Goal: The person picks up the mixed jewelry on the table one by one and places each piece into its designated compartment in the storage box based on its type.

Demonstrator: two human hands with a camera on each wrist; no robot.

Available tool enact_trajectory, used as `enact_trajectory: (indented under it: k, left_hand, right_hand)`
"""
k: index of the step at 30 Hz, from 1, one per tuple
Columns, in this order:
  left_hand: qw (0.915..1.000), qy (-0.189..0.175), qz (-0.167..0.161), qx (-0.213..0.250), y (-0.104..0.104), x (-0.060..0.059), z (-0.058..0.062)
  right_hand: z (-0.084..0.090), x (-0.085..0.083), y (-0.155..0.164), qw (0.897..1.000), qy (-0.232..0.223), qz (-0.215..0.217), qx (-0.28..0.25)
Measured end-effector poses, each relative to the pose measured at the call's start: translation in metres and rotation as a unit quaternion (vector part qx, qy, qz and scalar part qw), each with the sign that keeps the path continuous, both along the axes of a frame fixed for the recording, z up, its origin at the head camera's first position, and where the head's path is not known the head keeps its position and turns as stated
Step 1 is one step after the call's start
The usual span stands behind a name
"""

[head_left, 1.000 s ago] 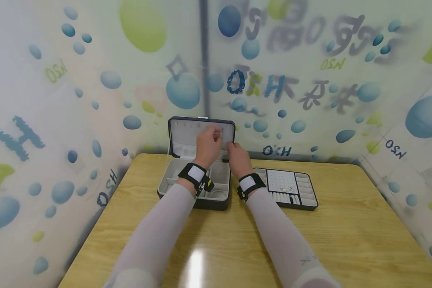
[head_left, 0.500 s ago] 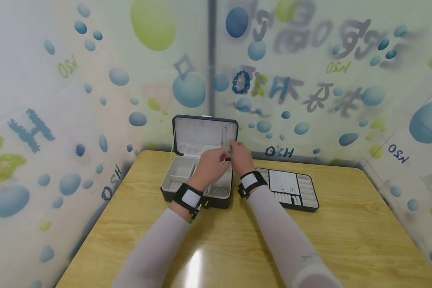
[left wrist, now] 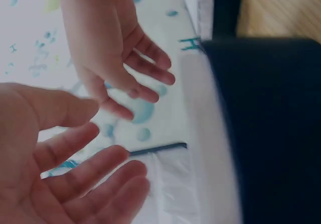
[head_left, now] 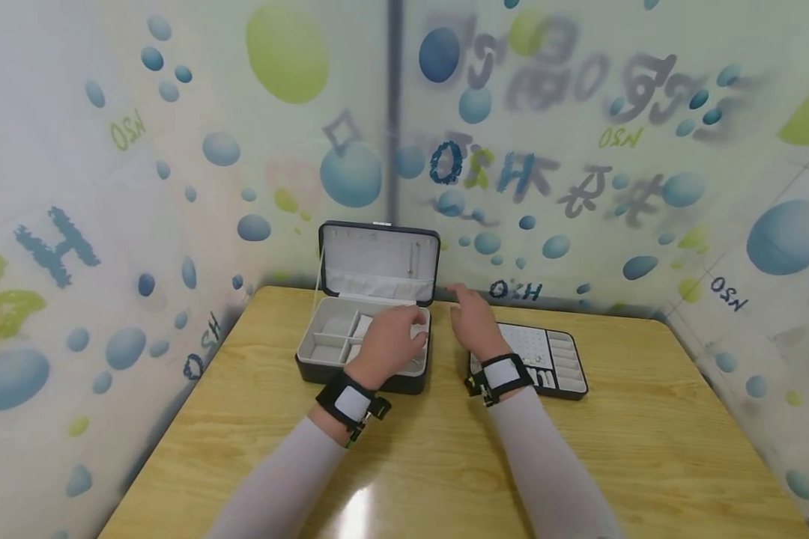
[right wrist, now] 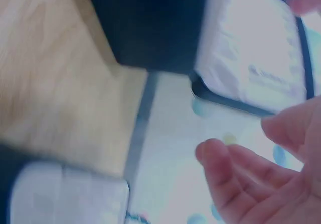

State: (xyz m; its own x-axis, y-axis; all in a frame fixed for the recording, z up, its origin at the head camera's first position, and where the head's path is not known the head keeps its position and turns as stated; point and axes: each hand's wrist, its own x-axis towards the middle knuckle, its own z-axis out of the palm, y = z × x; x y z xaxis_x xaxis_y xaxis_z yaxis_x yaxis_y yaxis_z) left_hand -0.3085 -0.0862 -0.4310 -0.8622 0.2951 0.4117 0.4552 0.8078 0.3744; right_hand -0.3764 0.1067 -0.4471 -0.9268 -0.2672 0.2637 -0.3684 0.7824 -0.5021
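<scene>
A dark jewelry box with a pale, divided inside stands on the table, its lid raised. From the lid's inner hooks, at the right side, hangs a thin necklace. Over the front right compartments my left hand hovers with loosely bent fingers and holds nothing; it covers part of the box. To the right of the box my right hand is in the air, fingers relaxed, nothing in its grasp. Both hands show bare palms and fingers in the left wrist view.
A dark-rimmed jewelry tray lies right of the box, with small earrings on its dotted panel; my right hand overlaps its left part. The wooden table ends at a patterned wall behind the box.
Both hands were at the necklace by the lid's right side; they have drawn apart and down, the left over the compartments, the right toward the tray. The necklace stays hanging in the lid.
</scene>
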Motion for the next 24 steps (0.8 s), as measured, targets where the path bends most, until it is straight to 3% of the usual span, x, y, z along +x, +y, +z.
enact_trajectory:
  k: [5,13,18,24]
  left_hand:
    - [0.9994,0.000,-0.032,0.015,0.022,0.007,0.004]
    - [0.9926,-0.086,-0.047,0.071,0.062,0.006,-0.007]
    - [0.9854,-0.130,-0.073,0.082,0.090,0.005,-0.016]
    - [0.9794,-0.172,-0.068,0.080,0.108,0.004,-0.024]
  right_hand:
    - [0.008,0.019,0.034,0.999,-0.015,-0.026,-0.017]
    - [0.012,0.042,0.068,0.999,-0.014,-0.051,-0.004]
    - [0.010,0.053,0.091,0.996,-0.018,-0.085,0.015]
    - [0.014,0.059,0.116,0.991,-0.036,-0.129,0.028]
